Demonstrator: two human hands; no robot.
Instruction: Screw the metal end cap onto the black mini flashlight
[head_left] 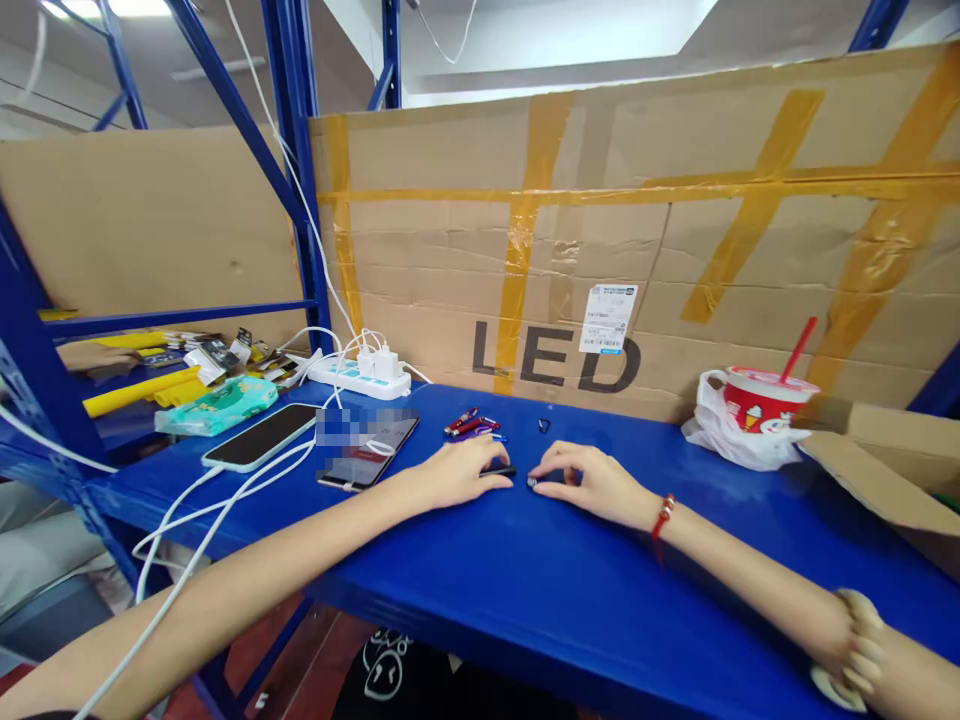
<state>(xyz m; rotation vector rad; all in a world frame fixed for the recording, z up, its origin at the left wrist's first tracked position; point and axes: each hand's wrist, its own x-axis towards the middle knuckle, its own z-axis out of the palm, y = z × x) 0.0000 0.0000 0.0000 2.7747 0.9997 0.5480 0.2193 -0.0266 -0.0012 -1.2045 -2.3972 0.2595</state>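
Note:
My left hand (469,468) rests over the blue tabletop, its fingers closed on a small black cylinder (499,471) that points toward my right hand. My right hand (592,482) pinches a tiny silvery end piece (532,481) between thumb and fingertips, a short gap away from the cylinder. Just beyond my left hand lies a small pile of shiny red, purple and blue slim metal tubes (471,424), partly hidden by the fingers. A small dark carabiner clip (544,425) lies by itself farther back, between the two hands.
Two phones, one white-edged (262,437) and one dark (382,440), lie left with white cables. Behind them sit a power strip (360,377) and a green wipes packet (217,405). A red cup (761,400) and an open carton (892,480) stand right. Cardboard (442,260) walls the back.

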